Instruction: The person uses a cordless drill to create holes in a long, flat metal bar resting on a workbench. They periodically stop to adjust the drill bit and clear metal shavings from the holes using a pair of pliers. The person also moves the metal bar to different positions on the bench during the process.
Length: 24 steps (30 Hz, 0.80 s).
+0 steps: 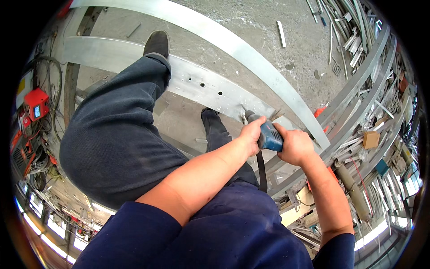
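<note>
A blue power drill point(271, 138) is gripped from both sides at the right of centre. My left hand point(251, 136) is closed around its front part, near the chuck. Behind it, my right hand point(294, 145) wraps the rear of the body. The bit points away from me, its tip at the face of a flat silver metal beam point(197, 74); I cannot tell whether it has entered the metal. Several round dark holes point(220, 93) run along the beam, with small shavings scattered near them. My dark shoe point(157, 44) rests on the beam's left part. A black cord hangs below the drill.
A second, curved silver beam point(251, 49) lies beyond the first. Long metal profiles and offcuts point(354, 45) crowd the right side, with a small cardboard box point(370, 140) among them. At the far left stands a red machine point(36, 104) with a lit display and cables. Concrete floor point(251, 22) lies ahead.
</note>
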Motion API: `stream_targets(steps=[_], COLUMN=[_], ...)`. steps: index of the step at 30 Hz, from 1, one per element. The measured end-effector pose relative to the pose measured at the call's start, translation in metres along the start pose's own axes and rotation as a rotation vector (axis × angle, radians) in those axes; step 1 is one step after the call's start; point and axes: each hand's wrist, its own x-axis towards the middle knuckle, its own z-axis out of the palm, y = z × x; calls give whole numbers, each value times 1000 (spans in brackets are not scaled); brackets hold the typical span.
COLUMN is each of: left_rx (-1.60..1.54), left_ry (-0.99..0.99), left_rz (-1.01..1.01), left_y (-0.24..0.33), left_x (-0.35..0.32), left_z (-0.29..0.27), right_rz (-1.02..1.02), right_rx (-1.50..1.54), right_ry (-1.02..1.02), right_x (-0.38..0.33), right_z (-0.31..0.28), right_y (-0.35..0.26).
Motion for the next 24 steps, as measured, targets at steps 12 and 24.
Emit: stream_targets(steps=[12, 24], left_rx=[-30, 600], left_ry=[-64, 66], left_rz=[-37, 252], left_y=[17, -34], left_x=[-4, -51], left_z=[-21, 27], right_rz=[-1, 55], right_rx=[-6, 572], right_ry=[-20, 116], right_x=[19, -79], right_z=[10, 41], right_y=[-16, 2])
